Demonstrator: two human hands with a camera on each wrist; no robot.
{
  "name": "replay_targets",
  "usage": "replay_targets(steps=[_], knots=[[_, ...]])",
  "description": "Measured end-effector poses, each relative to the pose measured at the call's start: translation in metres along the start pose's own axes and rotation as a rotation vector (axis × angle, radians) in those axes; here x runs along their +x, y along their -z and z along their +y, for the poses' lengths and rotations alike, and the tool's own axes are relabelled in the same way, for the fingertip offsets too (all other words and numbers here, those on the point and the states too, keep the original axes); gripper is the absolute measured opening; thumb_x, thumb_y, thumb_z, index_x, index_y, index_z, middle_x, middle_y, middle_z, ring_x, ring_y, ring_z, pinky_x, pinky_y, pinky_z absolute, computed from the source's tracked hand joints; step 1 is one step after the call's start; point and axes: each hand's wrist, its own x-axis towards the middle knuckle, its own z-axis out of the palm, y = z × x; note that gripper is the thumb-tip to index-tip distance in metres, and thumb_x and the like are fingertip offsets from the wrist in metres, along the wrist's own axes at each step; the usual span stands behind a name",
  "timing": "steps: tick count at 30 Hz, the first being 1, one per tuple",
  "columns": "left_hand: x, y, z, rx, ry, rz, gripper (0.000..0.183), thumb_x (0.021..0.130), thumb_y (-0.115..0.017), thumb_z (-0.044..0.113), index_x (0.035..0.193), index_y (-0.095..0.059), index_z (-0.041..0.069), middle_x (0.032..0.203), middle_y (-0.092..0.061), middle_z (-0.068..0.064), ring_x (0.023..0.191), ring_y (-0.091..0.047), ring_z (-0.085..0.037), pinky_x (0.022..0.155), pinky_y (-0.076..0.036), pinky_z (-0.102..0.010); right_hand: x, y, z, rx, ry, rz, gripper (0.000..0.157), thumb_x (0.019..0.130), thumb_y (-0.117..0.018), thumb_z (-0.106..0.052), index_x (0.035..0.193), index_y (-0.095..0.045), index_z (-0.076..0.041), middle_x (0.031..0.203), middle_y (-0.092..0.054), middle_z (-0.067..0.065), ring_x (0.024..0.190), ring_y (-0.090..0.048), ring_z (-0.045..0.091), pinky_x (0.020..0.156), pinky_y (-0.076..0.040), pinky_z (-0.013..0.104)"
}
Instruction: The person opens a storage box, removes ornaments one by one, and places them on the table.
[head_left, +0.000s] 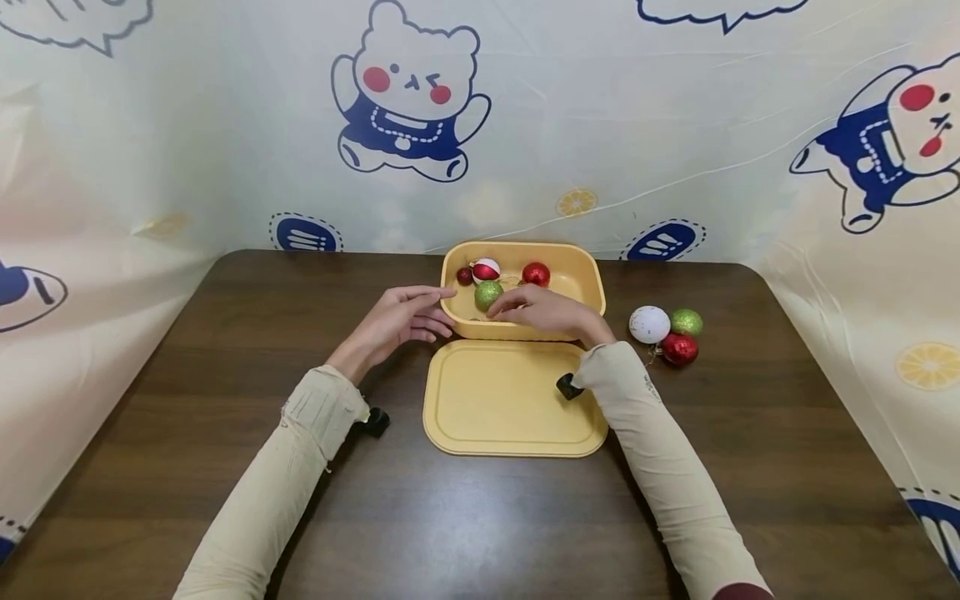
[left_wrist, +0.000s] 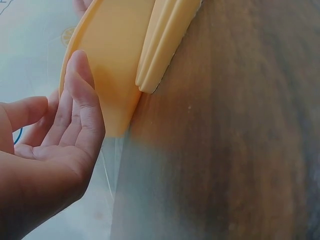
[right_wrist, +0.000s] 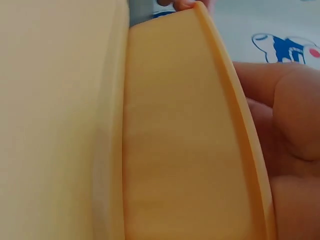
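Beige sleeves (head_left: 656, 442) pass the lid (head_left: 517, 400). Left hand (head_left: 399, 321) is relaxed beside the box (head_left: 517, 331); right hand (head_left: 551, 309), grip unclear, seemingly arranges baubles (head_left: 488, 293), next needing gentle withdrawal.

Dark wood-grained table (head_left: 210, 400), pale bear-printed hanging (head_left: 555, 125) (cloth, perhaps)

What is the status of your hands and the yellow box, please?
Left hand at the left rim of the yellow box. Right hand inside, beside a green ball. Box uncovered, four balls visible inside. Lid in front, seemingly not in the way.
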Motion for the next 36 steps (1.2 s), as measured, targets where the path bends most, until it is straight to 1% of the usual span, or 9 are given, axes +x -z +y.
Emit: replay_targets(steps=[3, 8, 12, 15, 20, 24, 28, 32, 36], knots=[[0.0, 0.0, 0.0, -0.006, -0.003, -0.003, 0.043, 0.106, -0.049, 0.027, 0.141, -0.053, 0.001, 0.107, -0.07, -0.025, 0.085, -0.073, -0.022, 0.069, -0.058, -0.031, -0.002, 0.003, 0.003, 0.059, 0.015, 0.08, 0.029, 0.099, -0.061, -0.015, 0.124, -0.067, -0.003, 0.123, -0.067, 0.011, 0.111, -0.058, 0.024, 0.097, -0.046, 0.039], [-0.001, 0.0, 0.002, 0.002, -0.004, -0.01, 0.043, 0.107, -0.048, 0.026, 0.142, -0.052, 0.001, 0.104, -0.072, -0.021, 0.086, -0.073, -0.022, 0.07, -0.058, -0.031, -0.009, 0.008, -0.001, 0.083, 0.032, 0.214, 0.032, 0.091, -0.072, -0.012, 0.12, -0.068, 0.001, 0.113, -0.068, 0.013, 0.102, -0.062, 0.024, 0.091, -0.049, 0.037], [-0.001, 0.0, 0.004, 0.006, -0.003, -0.006, 0.043, 0.106, -0.049, 0.026, 0.142, -0.053, 0.002, 0.103, -0.073, -0.019, 0.086, -0.073, -0.023, 0.069, -0.058, -0.031, -0.019, 0.014, -0.008, 0.112, 0.035, 0.279, 0.028, 0.09, -0.073, -0.009, 0.116, -0.069, 0.001, 0.109, -0.067, 0.013, 0.098, -0.063, 0.024, 0.086, -0.049, 0.034], [-0.001, 0.0, 0.004, 0.013, 0.0, 0.004, 0.043, 0.107, -0.049, 0.026, 0.142, -0.053, 0.002, 0.1, -0.073, -0.017, 0.086, -0.073, -0.023, 0.069, -0.058, -0.031, -0.029, 0.02, -0.012, 0.123, 0.055, 0.33, 0.025, 0.092, -0.071, -0.009, 0.115, -0.07, 0.0, 0.108, -0.068, 0.013, 0.096, -0.062, 0.025, 0.083, -0.049, 0.034], [-0.001, 0.0, 0.002, 0.015, 0.006, 0.006, 0.043, 0.107, -0.049, 0.026, 0.142, -0.053, 0.003, 0.098, -0.074, -0.013, 0.086, -0.073, -0.023, 0.07, -0.059, -0.031, -0.047, 0.027, -0.013, 0.116, 0.068, 0.424, 0.022, 0.092, -0.072, -0.014, 0.113, -0.072, -0.005, 0.11, -0.069, 0.009, 0.099, -0.061, 0.023, 0.084, -0.05, 0.037], [-0.001, -0.001, 0.0, 0.002, 0.001, 0.0, 0.043, 0.107, -0.049, 0.026, 0.142, -0.053, 0.002, 0.098, -0.074, -0.013, 0.085, -0.073, -0.023, 0.069, -0.059, -0.031, -0.06, 0.028, -0.015, 0.094, 0.055, 0.479, 0.022, 0.092, -0.073, -0.016, 0.114, -0.072, -0.009, 0.112, -0.068, 0.005, 0.102, -0.062, 0.019, 0.087, -0.053, 0.038], [-0.001, -0.001, 0.0, -0.002, 0.002, 0.002, 0.043, 0.107, -0.049, 0.026, 0.142, -0.053, 0.002, 0.098, -0.074, -0.014, 0.085, -0.073, -0.023, 0.068, -0.058, -0.03, -0.073, 0.029, -0.017, 0.083, 0.06, 0.521, 0.024, 0.092, -0.073, -0.012, 0.115, -0.071, -0.006, 0.112, -0.068, 0.007, 0.104, -0.064, 0.021, 0.091, -0.054, 0.04], [-0.001, 0.0, 0.001, 0.004, 0.004, 0.002, 0.043, 0.107, -0.048, 0.026, 0.142, -0.053, 0.003, 0.098, -0.074, -0.014, 0.086, -0.073, -0.023, 0.068, -0.058, -0.03, -0.088, 0.028, -0.016, 0.068, 0.041, 0.565, 0.026, 0.091, -0.074, -0.01, 0.116, -0.069, -0.005, 0.112, -0.067, 0.01, 0.104, -0.065, 0.025, 0.093, -0.054, 0.042], [-0.001, 0.0, 0.001, 0.002, 0.003, 0.002, 0.042, 0.107, -0.047, 0.024, 0.142, -0.053, 0.002, 0.097, -0.074, -0.014, 0.085, -0.073, -0.023, 0.068, -0.058, -0.03, -0.102, 0.027, -0.012, 0.036, 0.03, 0.585, 0.028, 0.091, -0.073, -0.009, 0.118, -0.068, -0.003, 0.114, -0.067, 0.013, 0.103, -0.066, 0.027, 0.093, -0.054, 0.039]])
